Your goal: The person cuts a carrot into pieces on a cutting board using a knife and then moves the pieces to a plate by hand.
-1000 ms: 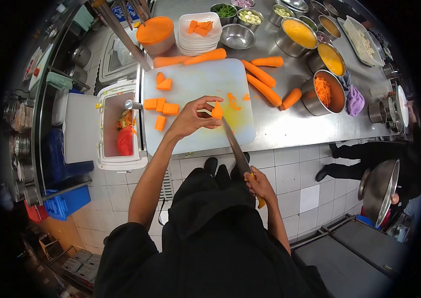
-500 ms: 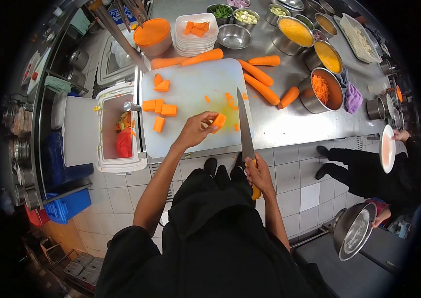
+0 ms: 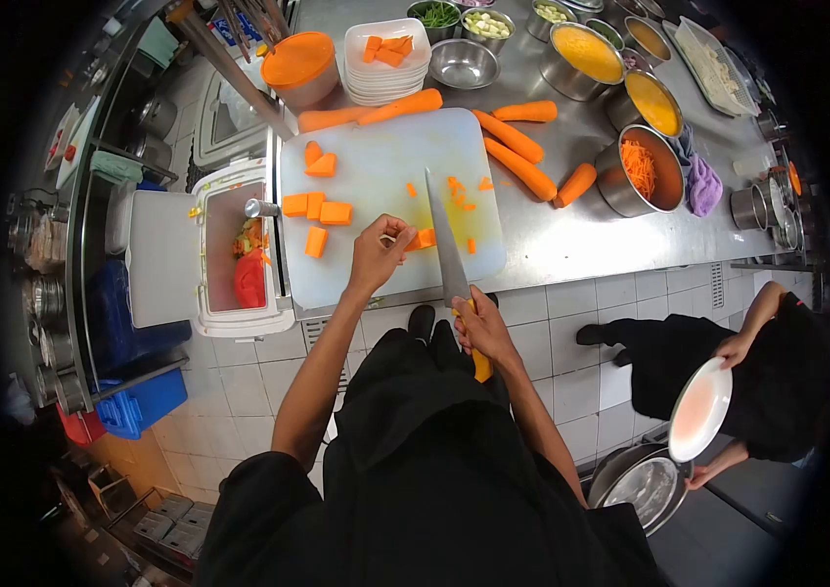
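- Left hand [image 3: 377, 253]: an orange carrot chunk [image 3: 422, 240] is pinched between its fingertips on the white plastic cutting board [image 3: 376, 176].
- Right hand [image 3: 478, 328]: the yellow handle of a long steel knife [image 3: 444, 245] is gripped, the blade being laid just beside the chunk.
- Cut orange carrot cubes [image 3: 317, 210] are gathered at the board's left; whole peeled carrots [image 3: 522, 161] are laid at its right.

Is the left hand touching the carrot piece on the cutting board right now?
Touching. The head view shows the left hand pinching the carrot piece with its fingers on the cutting board, no gap visible between them.
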Motion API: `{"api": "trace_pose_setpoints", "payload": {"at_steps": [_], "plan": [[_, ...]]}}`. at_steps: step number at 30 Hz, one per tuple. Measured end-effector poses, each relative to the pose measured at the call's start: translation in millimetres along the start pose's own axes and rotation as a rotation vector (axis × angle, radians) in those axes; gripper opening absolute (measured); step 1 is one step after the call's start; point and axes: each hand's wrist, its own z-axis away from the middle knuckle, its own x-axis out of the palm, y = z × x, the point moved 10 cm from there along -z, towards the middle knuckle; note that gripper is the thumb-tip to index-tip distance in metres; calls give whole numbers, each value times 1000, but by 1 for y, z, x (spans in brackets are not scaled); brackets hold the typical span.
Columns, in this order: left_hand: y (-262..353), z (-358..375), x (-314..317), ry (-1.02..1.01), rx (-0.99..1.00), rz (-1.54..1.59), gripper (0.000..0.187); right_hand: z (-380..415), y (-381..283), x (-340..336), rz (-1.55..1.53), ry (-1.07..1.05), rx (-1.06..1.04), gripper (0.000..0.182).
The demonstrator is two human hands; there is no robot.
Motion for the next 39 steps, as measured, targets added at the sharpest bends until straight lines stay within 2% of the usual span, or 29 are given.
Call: {"api": "trace_pose_setpoints", "payload": {"at_steps": [6, 12, 27, 39], "plan": [[-19, -6, 11, -7, -77, -5, 30, -13, 3, 5, 68, 16, 23, 21], [-24, -11, 13, -70, -159, 14, 28, -16, -1, 8, 72, -2, 9, 23], [-15, -9, 11, -52, -162, -112, 35, -13, -1, 9, 111, 0, 2, 26], [-17, -12, 13, -74, -151, -98, 37, -18, -10, 15, 102, 23, 37, 28]]}}
